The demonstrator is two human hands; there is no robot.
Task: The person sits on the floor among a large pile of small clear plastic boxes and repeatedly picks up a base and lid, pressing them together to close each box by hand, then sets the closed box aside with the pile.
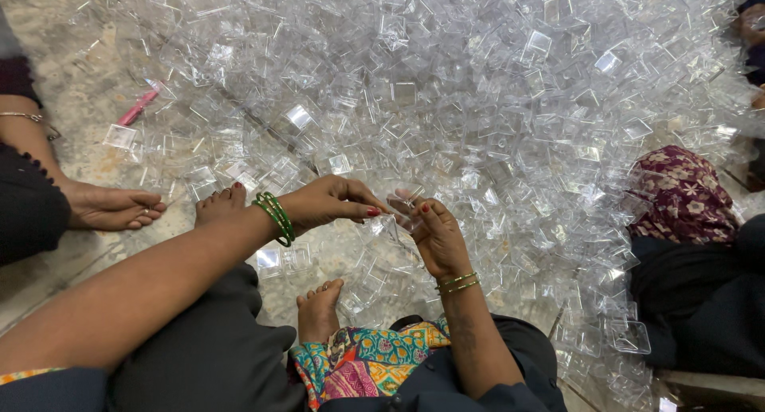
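A pink tool [139,107] lies on the floor [64,93] at left. The left hand [327,201] and right hand [437,235] meet, fingers pinching a clear plastic box [398,209] above the heap of clear boxes [478,85]. A maroon floral cloth [685,193] sits right.

Colours and patterns noted about the hands

Left hand [327,201]: green bangles [276,218], red nails. Right hand [437,235]: gold bangles [457,282]. Clear plastic boxes [446,101] beyond; multicoloured floral cloth [366,360] below; maroon floral cloth [685,193] rightward.

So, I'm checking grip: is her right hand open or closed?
Partly open: right hand faces palm-up, fingers curled loosely around a clear plastic piece.
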